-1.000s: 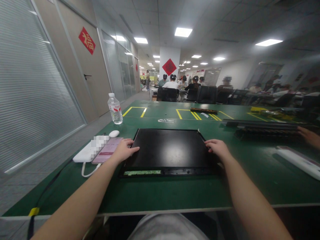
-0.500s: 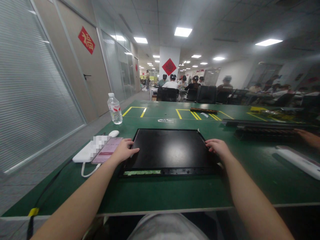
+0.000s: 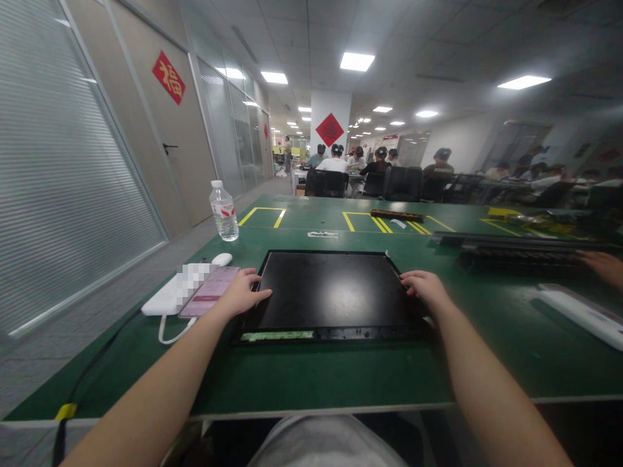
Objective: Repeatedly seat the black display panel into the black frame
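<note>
A black LCD screen panel lies flat on the green table in front of me, with a light reflected on its surface. A green circuit strip shows along its near frame, at the left. My left hand holds the panel's left edge, fingers at the rim and thumb over the screen's face. At the opposite edge, my right hand grips the rim with bent fingers; its lower fingers are partly hidden.
Left of the panel are a phone, a white power bank with a cable, and a water bottle. Dark strips lie at right beside another person's hand. A long white object rests nearer. People sit beyond.
Both of my hands and the panel stay in place. At the right, the other person's hand has shifted very slightly.
</note>
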`<state>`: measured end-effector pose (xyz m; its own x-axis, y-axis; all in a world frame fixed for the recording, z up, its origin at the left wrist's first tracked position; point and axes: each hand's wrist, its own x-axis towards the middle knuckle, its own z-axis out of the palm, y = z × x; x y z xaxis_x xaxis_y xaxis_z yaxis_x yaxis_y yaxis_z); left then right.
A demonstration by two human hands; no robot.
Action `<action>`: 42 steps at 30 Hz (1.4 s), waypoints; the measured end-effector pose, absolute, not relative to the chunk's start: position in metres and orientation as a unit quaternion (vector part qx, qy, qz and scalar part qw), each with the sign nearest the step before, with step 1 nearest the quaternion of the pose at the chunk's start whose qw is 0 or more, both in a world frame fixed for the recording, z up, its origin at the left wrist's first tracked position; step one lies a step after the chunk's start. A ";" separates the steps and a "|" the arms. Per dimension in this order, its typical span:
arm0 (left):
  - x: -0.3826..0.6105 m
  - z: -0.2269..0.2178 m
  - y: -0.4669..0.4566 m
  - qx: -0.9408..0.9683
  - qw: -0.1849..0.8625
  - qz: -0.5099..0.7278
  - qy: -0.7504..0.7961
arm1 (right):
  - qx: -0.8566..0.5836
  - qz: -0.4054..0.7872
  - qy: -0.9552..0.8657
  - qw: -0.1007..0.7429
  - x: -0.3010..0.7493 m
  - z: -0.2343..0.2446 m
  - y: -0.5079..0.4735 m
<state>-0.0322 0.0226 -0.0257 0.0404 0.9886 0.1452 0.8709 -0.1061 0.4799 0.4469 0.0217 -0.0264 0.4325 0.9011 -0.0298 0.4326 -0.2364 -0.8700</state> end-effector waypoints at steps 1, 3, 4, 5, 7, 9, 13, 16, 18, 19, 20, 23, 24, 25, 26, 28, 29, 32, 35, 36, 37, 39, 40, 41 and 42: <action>-0.032 -0.026 0.023 0.710 0.131 0.223 0.655 | -0.735 0.277 -0.455 0.419 0.448 -0.027 0.022; -0.032 -0.026 0.023 0.712 0.129 0.221 0.654 | -0.736 0.269 -0.459 0.418 0.449 -0.029 0.023; -0.032 -0.026 0.023 0.713 0.128 0.219 0.654 | -0.736 0.266 -0.462 0.418 0.450 -0.030 0.024; -0.032 -0.026 0.023 0.714 0.128 0.218 0.653 | -0.736 0.262 -0.465 0.417 0.451 -0.031 0.025; -0.032 -0.027 0.023 0.716 0.126 0.219 0.651 | -0.736 0.258 -0.469 0.415 0.453 -0.033 0.026; -0.032 -0.027 0.023 0.717 0.124 0.226 0.648 | -0.735 0.256 -0.472 0.414 0.454 -0.034 0.026; -0.032 -0.030 0.025 0.720 0.121 0.238 0.641 | -0.736 0.256 -0.471 0.412 0.453 -0.034 0.026; -0.030 -0.033 0.025 0.724 0.129 0.250 0.630 | -0.736 0.257 -0.471 0.412 0.452 -0.033 0.025; -0.028 -0.033 0.023 0.729 0.131 0.254 0.622 | -0.736 0.255 -0.472 0.412 0.451 -0.032 0.024; -0.027 -0.033 0.022 0.733 0.129 0.254 0.617 | -0.737 0.252 -0.474 0.411 0.450 -0.031 0.024; -0.025 -0.031 0.020 0.740 0.124 0.253 0.611 | -0.738 0.248 -0.477 0.407 0.450 -0.031 0.023; -0.023 -0.024 0.013 0.777 0.103 0.234 0.575 | -0.749 0.227 -0.491 0.382 0.447 -0.027 0.020; -0.023 -0.021 0.010 0.793 0.099 0.224 0.558 | -0.754 0.217 -0.496 0.371 0.446 -0.026 0.019; -0.023 -0.018 0.008 0.808 0.103 0.214 0.539 | -0.758 0.206 -0.502 0.361 0.445 -0.025 0.018; -0.023 -0.015 0.006 0.822 0.113 0.204 0.520 | -0.763 0.196 -0.506 0.353 0.444 -0.023 0.017; -0.024 -0.011 0.003 0.842 0.142 0.189 0.485 | -0.769 0.180 -0.513 0.337 0.443 -0.021 0.015; -0.025 -0.010 0.002 0.849 0.156 0.182 0.471 | -0.771 0.175 -0.515 0.332 0.442 -0.020 0.015; -0.026 -0.004 -0.002 0.860 0.183 0.159 0.449 | -0.768 0.173 -0.524 0.325 0.442 -0.020 0.015; -0.028 0.001 -0.006 0.862 0.202 0.134 0.445 | -0.762 0.173 -0.531 0.328 0.442 -0.021 0.015; -0.028 0.003 -0.007 0.861 0.206 0.129 0.446 | -0.762 0.172 -0.531 0.329 0.442 -0.021 0.015; -0.029 0.004 -0.008 0.860 0.210 0.127 0.447 | -0.761 0.171 -0.532 0.330 0.443 -0.022 0.015; -0.030 0.006 -0.008 0.859 0.214 0.130 0.447 | -0.761 0.173 -0.531 0.331 0.443 -0.023 0.015; -0.031 0.007 -0.009 0.859 0.215 0.132 0.445 | -0.760 0.175 -0.530 0.332 0.443 -0.023 0.016; -0.032 0.008 -0.009 0.860 0.216 0.133 0.443 | -0.760 0.177 -0.528 0.334 0.443 -0.023 0.016; -0.033 0.009 -0.009 0.861 0.218 0.134 0.440 | -0.760 0.179 -0.527 0.335 0.443 -0.023 0.016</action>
